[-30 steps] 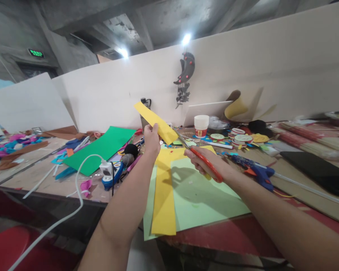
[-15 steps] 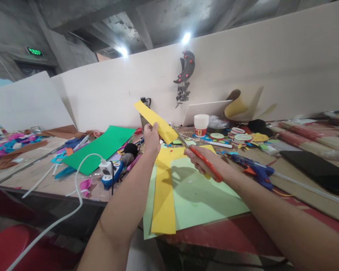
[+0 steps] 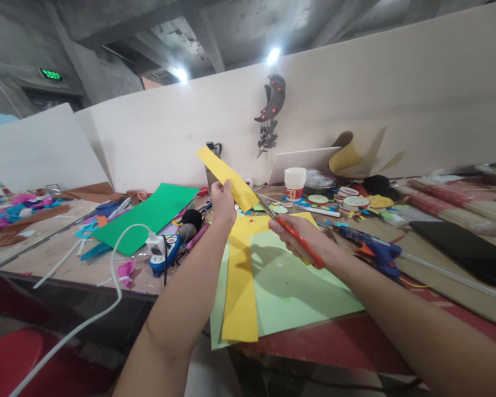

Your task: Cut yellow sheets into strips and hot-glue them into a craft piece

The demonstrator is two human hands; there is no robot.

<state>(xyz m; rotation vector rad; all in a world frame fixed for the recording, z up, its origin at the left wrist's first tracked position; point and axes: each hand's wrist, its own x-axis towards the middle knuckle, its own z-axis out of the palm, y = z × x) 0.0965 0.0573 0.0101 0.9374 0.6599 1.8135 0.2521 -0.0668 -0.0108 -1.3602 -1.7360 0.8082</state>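
Note:
My left hand [image 3: 223,204] pinches a yellow strip [image 3: 220,168], paper or thin felt, held up at a slant above the table. Red-handled scissors [image 3: 300,240] are in my closed right hand [image 3: 295,234], their blades pointing up and left at the strip's lower right end. Whether the blades have cut into that edge I cannot make out. Below my hands a larger yellow piece [image 3: 240,298] with a long leg lies on a pale green sheet [image 3: 306,298], which reaches over the table's front edge.
To the left lie a bright green sheet [image 3: 149,218] and a blue power strip [image 3: 164,259] with a white plug and cable. A blue glue gun [image 3: 376,248] and a black phone-like slab [image 3: 463,248] are on the right. Stacked paper cups [image 3: 295,184] stand behind.
The strip's lower end and the scissors have shifted very slightly left, and the scissors look a little more closed. Both hands keep their holds.

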